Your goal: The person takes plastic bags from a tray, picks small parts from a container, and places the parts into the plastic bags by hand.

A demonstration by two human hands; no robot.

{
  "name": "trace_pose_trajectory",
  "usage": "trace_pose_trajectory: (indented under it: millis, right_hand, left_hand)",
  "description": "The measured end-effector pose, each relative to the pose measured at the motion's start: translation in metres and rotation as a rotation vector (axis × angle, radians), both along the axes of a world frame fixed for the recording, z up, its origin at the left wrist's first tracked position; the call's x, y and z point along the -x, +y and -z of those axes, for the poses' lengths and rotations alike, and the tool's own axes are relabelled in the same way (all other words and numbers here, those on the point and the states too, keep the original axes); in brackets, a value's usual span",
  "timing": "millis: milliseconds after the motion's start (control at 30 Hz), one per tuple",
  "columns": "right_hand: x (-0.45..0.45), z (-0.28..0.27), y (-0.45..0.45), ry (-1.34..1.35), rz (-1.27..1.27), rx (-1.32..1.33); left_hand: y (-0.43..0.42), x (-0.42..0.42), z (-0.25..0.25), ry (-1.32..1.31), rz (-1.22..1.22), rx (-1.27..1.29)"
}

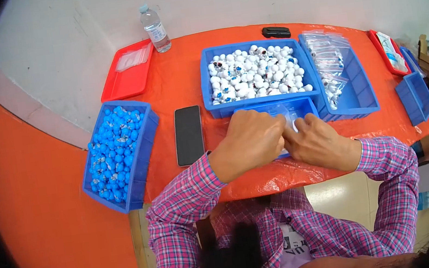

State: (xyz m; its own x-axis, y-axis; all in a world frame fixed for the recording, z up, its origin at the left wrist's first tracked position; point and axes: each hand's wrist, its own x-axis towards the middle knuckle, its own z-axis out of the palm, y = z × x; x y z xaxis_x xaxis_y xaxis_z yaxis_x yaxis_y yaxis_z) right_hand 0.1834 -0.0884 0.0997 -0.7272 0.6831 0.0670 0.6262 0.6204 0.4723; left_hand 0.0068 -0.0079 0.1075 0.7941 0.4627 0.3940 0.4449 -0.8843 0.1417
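Pinching a clear bag (288,115) in left hand (251,139) and right hand (319,142), close together with fingers curled, over the small tray (305,106). Lies just beyond the knuckles and between both hands, no nearer one than the other, with long axis too hidden behind the fingers to tell. Sits nearer than the ball tray (222,111), straight ahead beyond the small tray, with the phone (189,136) well apart on the left hand's side.
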Motion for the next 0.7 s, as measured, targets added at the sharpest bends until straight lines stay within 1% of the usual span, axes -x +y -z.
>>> trace_pose_trajectory:
  millis: [67, 100, 233, 267, 400, 433, 567, 600, 700]
  right_hand:
    - [0.001, -0.001, 0.0, -0.093, 0.142, -0.034]
    - [-0.002, -0.002, 0.0, -0.095, 0.146, -0.031]
    - [-0.023, -0.018, 0.005, 0.64, 0.381, 0.493]
    - [-0.025, -0.022, 0.008, 0.635, 0.386, 0.485]
    - [-0.031, -0.034, 0.013, 1.363, 0.743, 1.113]
    - [-0.034, -0.034, 0.012, 1.361, 0.751, 1.107]
    - [-0.046, -0.019, 0.018, 0.91, 0.448, 0.906]
    - [-0.044, -0.017, 0.018, 0.906, 0.451, 0.903]
    - [-0.026, -0.01, 0.015, 0.724, 0.273, 0.772]
  left_hand:
    - [-0.001, 0.001, -0.008, 0.117, 0.038, 0.032]
    - [0.001, 0.001, -0.006, 0.115, 0.043, 0.034]
    - [0.015, -0.003, 0.02, -0.579, 0.152, 0.242]
    - [0.016, -0.002, 0.025, -0.585, 0.159, 0.238]
    - [0.01, 0.009, 0.052, -0.09, 0.022, 0.839]
    - [0.01, 0.008, 0.058, -0.094, 0.03, 0.841]
    - [0.016, 0.003, 0.079, -0.27, 0.179, 0.578]
    - [0.017, 0.0, 0.081, -0.274, 0.182, 0.577]
    - [0.018, -0.017, 0.084, -0.34, 0.411, 0.893]
